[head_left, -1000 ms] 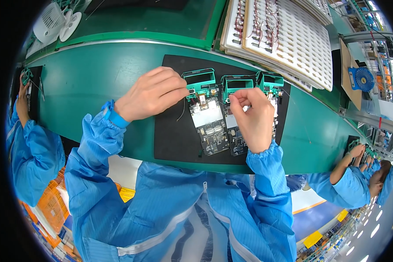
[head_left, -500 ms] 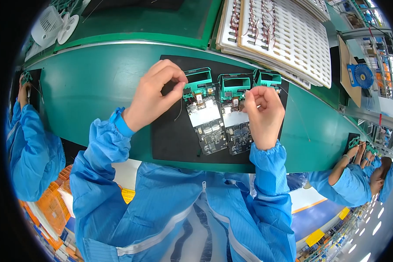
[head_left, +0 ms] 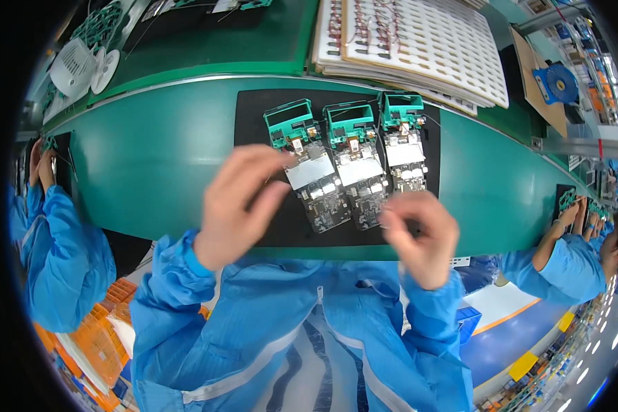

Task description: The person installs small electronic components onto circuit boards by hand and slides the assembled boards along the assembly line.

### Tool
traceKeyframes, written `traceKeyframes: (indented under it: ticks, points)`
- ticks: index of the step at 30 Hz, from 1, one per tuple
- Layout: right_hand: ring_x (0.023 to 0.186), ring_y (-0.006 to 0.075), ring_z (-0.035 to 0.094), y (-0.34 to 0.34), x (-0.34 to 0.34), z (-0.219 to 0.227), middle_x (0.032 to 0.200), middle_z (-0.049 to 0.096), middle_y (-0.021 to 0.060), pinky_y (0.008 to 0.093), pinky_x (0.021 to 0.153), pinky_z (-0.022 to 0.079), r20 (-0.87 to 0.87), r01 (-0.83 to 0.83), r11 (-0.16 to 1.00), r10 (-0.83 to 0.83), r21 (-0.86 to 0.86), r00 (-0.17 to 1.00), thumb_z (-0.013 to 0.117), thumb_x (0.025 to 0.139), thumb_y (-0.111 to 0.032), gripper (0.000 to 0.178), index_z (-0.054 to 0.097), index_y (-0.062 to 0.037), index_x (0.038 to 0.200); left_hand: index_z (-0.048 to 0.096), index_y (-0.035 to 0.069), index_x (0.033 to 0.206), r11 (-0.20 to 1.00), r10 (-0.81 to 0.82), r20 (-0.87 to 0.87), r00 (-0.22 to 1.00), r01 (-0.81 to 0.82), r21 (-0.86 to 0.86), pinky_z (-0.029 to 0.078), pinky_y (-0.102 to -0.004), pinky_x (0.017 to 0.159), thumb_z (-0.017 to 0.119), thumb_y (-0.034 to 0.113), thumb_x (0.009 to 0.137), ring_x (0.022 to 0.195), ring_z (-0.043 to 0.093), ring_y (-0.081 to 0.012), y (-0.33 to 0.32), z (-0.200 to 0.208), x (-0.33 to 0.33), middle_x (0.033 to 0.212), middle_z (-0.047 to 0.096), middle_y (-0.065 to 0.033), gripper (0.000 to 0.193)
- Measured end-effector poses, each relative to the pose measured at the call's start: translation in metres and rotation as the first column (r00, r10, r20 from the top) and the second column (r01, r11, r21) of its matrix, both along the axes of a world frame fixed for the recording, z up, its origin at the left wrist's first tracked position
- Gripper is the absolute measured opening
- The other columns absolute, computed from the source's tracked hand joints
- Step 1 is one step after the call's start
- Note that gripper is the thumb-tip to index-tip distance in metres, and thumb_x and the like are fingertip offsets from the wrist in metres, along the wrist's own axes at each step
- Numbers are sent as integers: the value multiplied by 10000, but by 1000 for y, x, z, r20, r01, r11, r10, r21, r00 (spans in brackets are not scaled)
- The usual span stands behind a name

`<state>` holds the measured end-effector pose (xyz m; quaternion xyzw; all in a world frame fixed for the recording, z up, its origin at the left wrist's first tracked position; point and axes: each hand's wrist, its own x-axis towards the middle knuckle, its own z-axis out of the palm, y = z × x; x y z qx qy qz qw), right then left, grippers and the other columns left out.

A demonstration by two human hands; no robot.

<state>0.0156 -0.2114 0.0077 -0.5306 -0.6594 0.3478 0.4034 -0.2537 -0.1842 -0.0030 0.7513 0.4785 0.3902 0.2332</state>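
Note:
Three green plastic frames, each joined to a circuit board with a white panel, lie side by side on a black mat (head_left: 261, 233): a left board (head_left: 310, 175), a middle board (head_left: 360, 172) and a right board (head_left: 405, 154). My left hand (head_left: 240, 202), blurred, hovers by the left board's edge with thumb and fingers apart, holding nothing visible. Below the right board is my right hand (head_left: 426, 237), its thumb and forefinger brought together and the other fingers curled. Whether a small thing sits in that pinch cannot be made out. Thin wires run beside the green frames.
Stacked white trays (head_left: 426, 51), with wired parts in the top one, stand at the back right. A white fan (head_left: 75, 65) is at the far left, a blue fan (head_left: 557, 84) at the far right. Co-workers in blue work on both sides of the green table (head_left: 151, 158).
Both hands have come down nearer to me, away from the green frames. The right board, formerly behind my right hand, now shows. The whole view has shifted slightly.

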Motion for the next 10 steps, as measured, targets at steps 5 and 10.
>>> traceKeyframes:
  ticks: [5,10]
  points:
    - [833,142,641,-96,147,34,992,655,108,262,745,533,-39,483,872,-487,-82,873,640,881,93,85,615,12,881,438,23,1471,864,345,188,920,-233,-447,512,-351,938,591,124,992,1201,568,-231,-31,-50,-56,1407,513,-126,512]
    - [895,151,575,-194,261,-22,1057,616,126,296,820,469,-390,668,734,-655,-123,647,607,941,-38,35,604,-17,913,456,80,1485,640,422,177,889,-154,-753,519,-269,882,596,237,1009,1153,569,-162,-4,-53,-58,1320,581,-98,520]
